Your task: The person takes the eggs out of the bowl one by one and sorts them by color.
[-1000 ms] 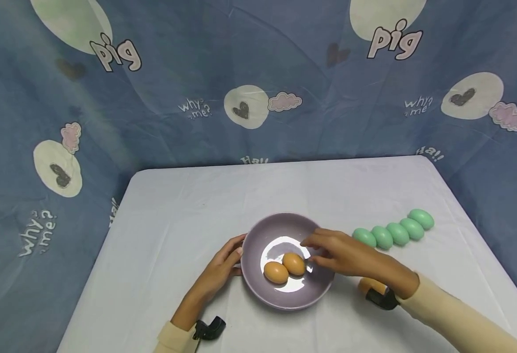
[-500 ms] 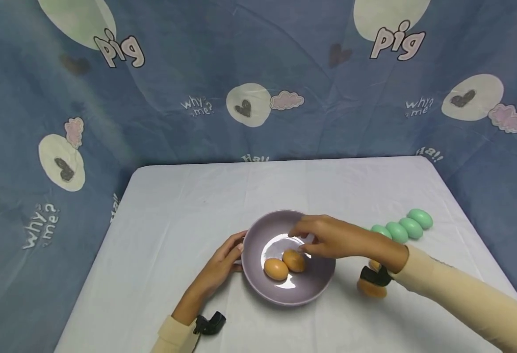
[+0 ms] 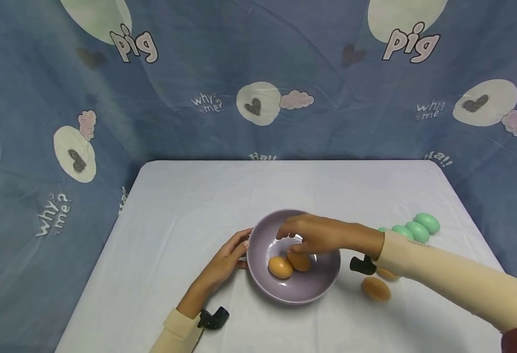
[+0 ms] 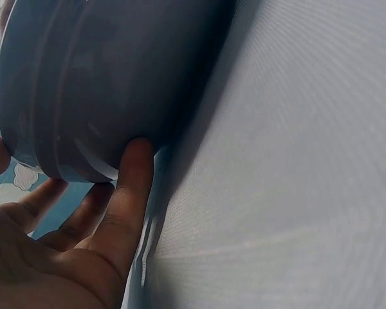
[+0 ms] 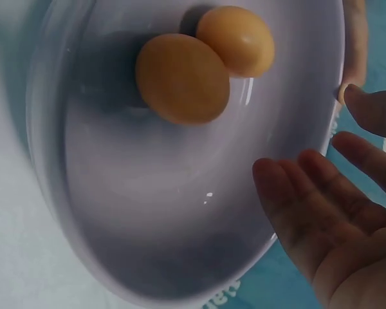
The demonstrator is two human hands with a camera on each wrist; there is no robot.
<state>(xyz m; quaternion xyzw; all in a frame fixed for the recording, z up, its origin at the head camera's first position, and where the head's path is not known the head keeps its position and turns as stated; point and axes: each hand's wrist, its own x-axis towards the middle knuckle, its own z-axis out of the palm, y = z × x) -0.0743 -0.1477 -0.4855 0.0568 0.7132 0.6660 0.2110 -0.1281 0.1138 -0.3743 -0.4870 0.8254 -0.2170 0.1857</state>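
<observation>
In the head view a mauve bowl (image 3: pixel 258 240) stands on the white table with two brown eggs inside, a left egg (image 3: pixel 280 267) and a right egg (image 3: pixel 299 262). My left hand (image 3: pixel 220 264) holds the bowl's left side, thumb at the rim and fingertips against the outer wall (image 4: pixel 71 96). Over the bowl is my right hand (image 3: pixel 320 233), its fingers loosely bent and gripping nothing. The right wrist view shows these fingers (image 5: pixel 321 206) apart from the nearer egg (image 5: pixel 182 78) and the other egg (image 5: pixel 236 42), which sit side by side.
Right of the bowl lie two more brown eggs, a front egg (image 3: pixel 376 289) and another egg (image 3: pixel 389 275) partly under the right sleeve. Behind that forearm, a row of green eggs (image 3: pixel 417 231) is partly hidden. A printed blue cloth (image 3: pixel 320 132) hangs beyond the table.
My right hand has moved left and farther over the bowl. The left hand still holds the bowl, and the two eggs inside stay together. The head view has shifted slightly.
</observation>
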